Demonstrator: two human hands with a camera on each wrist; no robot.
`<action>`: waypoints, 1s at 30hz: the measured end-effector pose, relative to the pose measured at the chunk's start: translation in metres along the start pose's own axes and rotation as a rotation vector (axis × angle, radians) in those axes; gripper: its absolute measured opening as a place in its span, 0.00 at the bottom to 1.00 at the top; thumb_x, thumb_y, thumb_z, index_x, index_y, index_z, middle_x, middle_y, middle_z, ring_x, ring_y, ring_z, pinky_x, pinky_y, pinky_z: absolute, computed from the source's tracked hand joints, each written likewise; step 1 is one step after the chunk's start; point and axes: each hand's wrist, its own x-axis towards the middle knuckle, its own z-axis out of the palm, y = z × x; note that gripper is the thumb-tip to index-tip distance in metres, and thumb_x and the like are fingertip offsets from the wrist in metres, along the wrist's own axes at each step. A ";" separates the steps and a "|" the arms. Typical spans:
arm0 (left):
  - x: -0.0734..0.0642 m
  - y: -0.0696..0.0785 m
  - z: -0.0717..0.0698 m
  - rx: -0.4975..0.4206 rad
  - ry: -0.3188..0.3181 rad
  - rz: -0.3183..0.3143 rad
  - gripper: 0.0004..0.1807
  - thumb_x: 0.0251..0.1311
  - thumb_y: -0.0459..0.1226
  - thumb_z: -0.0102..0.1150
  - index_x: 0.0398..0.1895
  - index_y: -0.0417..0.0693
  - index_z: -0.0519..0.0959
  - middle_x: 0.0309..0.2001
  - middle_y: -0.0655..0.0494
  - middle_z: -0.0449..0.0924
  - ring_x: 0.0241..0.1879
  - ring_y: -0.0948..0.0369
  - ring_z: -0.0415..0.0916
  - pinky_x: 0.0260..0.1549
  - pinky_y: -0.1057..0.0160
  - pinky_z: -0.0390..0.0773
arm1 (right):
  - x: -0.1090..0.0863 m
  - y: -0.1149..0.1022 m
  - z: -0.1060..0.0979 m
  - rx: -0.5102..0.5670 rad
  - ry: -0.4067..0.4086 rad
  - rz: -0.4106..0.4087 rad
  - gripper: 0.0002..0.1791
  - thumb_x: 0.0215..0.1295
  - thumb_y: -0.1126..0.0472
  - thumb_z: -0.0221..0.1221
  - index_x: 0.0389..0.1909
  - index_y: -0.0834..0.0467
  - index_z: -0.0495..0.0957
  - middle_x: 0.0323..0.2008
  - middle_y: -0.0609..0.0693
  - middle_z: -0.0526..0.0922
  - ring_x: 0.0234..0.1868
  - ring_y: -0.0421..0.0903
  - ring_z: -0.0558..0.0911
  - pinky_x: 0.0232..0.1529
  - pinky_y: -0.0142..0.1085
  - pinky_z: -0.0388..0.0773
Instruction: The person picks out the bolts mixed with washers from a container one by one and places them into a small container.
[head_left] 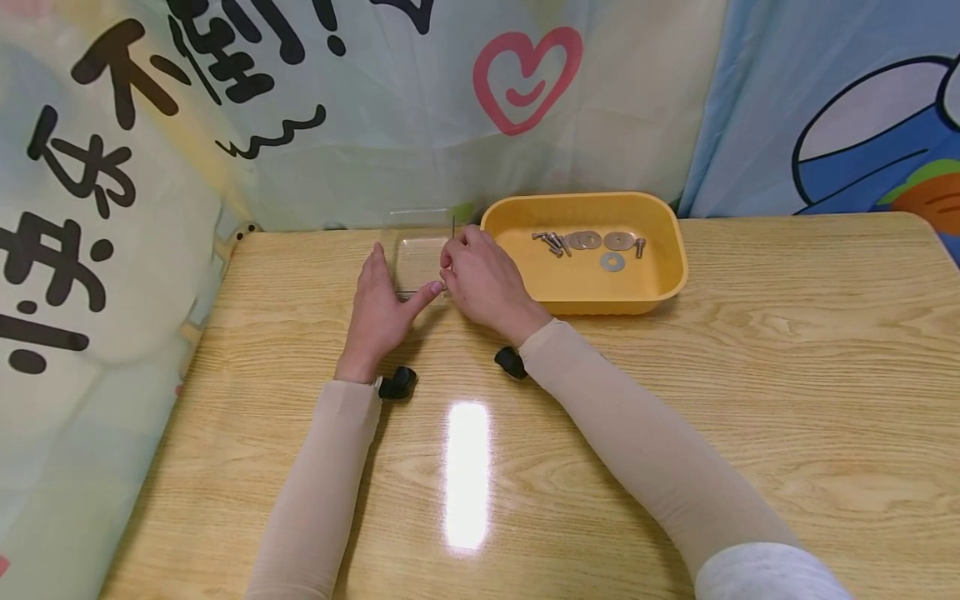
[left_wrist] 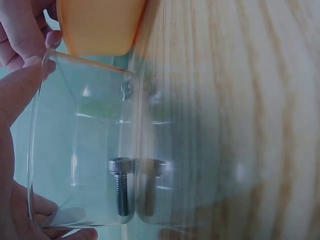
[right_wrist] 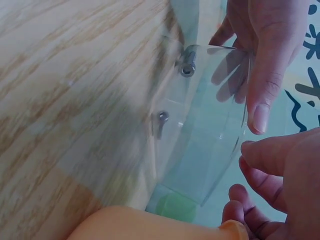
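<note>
A clear plastic box stands on the table left of the yellow tray. My left hand holds it around its near left corner, thumb along the near rim and fingers against the left wall. Inside, a socket head bolt shows with its threads, and a second bolt lies farther along the bottom. My right hand is at the box's right rim, thumb and index fingertips close together and the other fingers curled. I cannot tell whether those fingertips pinch anything. The two thumbs come close at the near right corner.
The yellow tray sits right beside the right hand. It holds several bolts and several flat washers. A printed cloth hangs along the back edge of the wooden table.
</note>
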 end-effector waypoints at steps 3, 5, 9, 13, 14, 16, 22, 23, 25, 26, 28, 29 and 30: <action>0.000 0.000 0.000 0.000 0.000 0.003 0.62 0.62 0.63 0.61 0.80 0.34 0.38 0.79 0.36 0.43 0.78 0.46 0.42 0.74 0.49 0.50 | 0.000 0.000 -0.003 0.012 0.002 0.006 0.07 0.71 0.61 0.59 0.41 0.61 0.81 0.46 0.58 0.75 0.47 0.53 0.73 0.47 0.42 0.75; 0.000 0.000 0.000 -0.004 -0.002 0.003 0.62 0.62 0.63 0.61 0.80 0.34 0.38 0.79 0.36 0.42 0.78 0.46 0.41 0.74 0.48 0.50 | -0.001 0.001 -0.004 0.022 -0.004 0.014 0.07 0.71 0.61 0.59 0.42 0.61 0.81 0.47 0.58 0.74 0.47 0.53 0.73 0.46 0.42 0.75; 0.000 -0.001 0.000 -0.012 -0.009 0.004 0.62 0.62 0.62 0.61 0.80 0.35 0.38 0.79 0.36 0.42 0.78 0.46 0.40 0.74 0.48 0.49 | -0.002 0.002 -0.008 0.042 -0.022 0.037 0.08 0.72 0.59 0.59 0.44 0.60 0.81 0.50 0.58 0.74 0.50 0.54 0.73 0.47 0.43 0.76; 0.000 -0.002 0.001 -0.014 -0.015 0.000 0.62 0.62 0.62 0.61 0.80 0.35 0.37 0.79 0.36 0.41 0.79 0.47 0.39 0.74 0.49 0.48 | -0.003 0.004 -0.009 0.058 -0.022 0.058 0.08 0.72 0.59 0.59 0.44 0.60 0.80 0.52 0.58 0.74 0.52 0.54 0.73 0.48 0.43 0.75; 0.000 -0.001 0.000 -0.014 -0.015 -0.001 0.62 0.62 0.62 0.61 0.80 0.35 0.37 0.79 0.36 0.41 0.79 0.47 0.39 0.74 0.49 0.48 | -0.003 0.004 -0.010 0.062 -0.021 0.060 0.08 0.72 0.59 0.59 0.44 0.60 0.80 0.53 0.58 0.74 0.52 0.54 0.73 0.48 0.43 0.75; 0.000 -0.001 0.000 -0.016 -0.017 -0.008 0.62 0.62 0.62 0.61 0.80 0.36 0.37 0.79 0.36 0.41 0.79 0.47 0.39 0.74 0.49 0.47 | -0.004 0.005 -0.010 0.072 -0.022 0.068 0.08 0.72 0.59 0.58 0.43 0.59 0.80 0.54 0.58 0.74 0.53 0.53 0.72 0.48 0.43 0.75; -0.001 -0.002 0.000 -0.023 -0.018 -0.005 0.62 0.62 0.63 0.60 0.80 0.36 0.37 0.79 0.36 0.41 0.79 0.47 0.39 0.74 0.48 0.48 | -0.009 0.007 -0.015 0.113 -0.010 0.095 0.08 0.72 0.59 0.57 0.45 0.60 0.80 0.53 0.57 0.73 0.52 0.53 0.72 0.49 0.44 0.74; -0.001 -0.002 0.000 -0.024 -0.016 -0.002 0.62 0.62 0.63 0.60 0.80 0.36 0.37 0.79 0.36 0.41 0.79 0.47 0.39 0.74 0.48 0.48 | -0.010 0.008 -0.015 0.121 -0.006 0.098 0.09 0.72 0.59 0.57 0.45 0.60 0.79 0.52 0.57 0.73 0.51 0.53 0.72 0.48 0.44 0.74; -0.001 -0.003 0.000 -0.025 -0.013 0.000 0.62 0.62 0.63 0.60 0.80 0.36 0.37 0.79 0.36 0.41 0.79 0.47 0.39 0.74 0.48 0.48 | -0.013 0.010 -0.016 0.132 0.003 0.104 0.09 0.73 0.58 0.57 0.46 0.60 0.79 0.49 0.57 0.72 0.47 0.53 0.72 0.46 0.44 0.74; -0.001 -0.003 0.000 -0.024 -0.012 0.001 0.62 0.62 0.63 0.60 0.80 0.36 0.37 0.79 0.36 0.41 0.79 0.47 0.40 0.74 0.48 0.48 | -0.014 0.011 -0.016 0.139 0.008 0.107 0.10 0.73 0.58 0.58 0.47 0.60 0.79 0.47 0.57 0.72 0.45 0.53 0.71 0.45 0.44 0.73; 0.000 -0.003 0.001 -0.024 -0.012 0.002 0.62 0.61 0.64 0.60 0.80 0.36 0.37 0.79 0.36 0.41 0.79 0.47 0.39 0.74 0.49 0.48 | -0.016 0.012 -0.017 0.151 0.015 0.119 0.09 0.73 0.58 0.58 0.47 0.59 0.79 0.46 0.56 0.71 0.44 0.52 0.70 0.43 0.43 0.72; 0.000 -0.003 0.001 -0.022 -0.013 0.002 0.62 0.61 0.64 0.60 0.80 0.36 0.37 0.79 0.36 0.41 0.79 0.47 0.39 0.74 0.48 0.48 | -0.017 0.013 -0.017 0.155 0.018 0.123 0.09 0.73 0.57 0.58 0.46 0.59 0.78 0.46 0.56 0.71 0.43 0.52 0.70 0.43 0.43 0.72; 0.000 -0.003 0.001 -0.021 -0.014 0.001 0.62 0.61 0.64 0.60 0.80 0.36 0.37 0.79 0.36 0.41 0.79 0.47 0.39 0.74 0.49 0.48 | -0.017 0.015 -0.017 0.161 0.022 0.128 0.09 0.73 0.57 0.58 0.46 0.59 0.78 0.46 0.56 0.70 0.43 0.52 0.70 0.42 0.43 0.72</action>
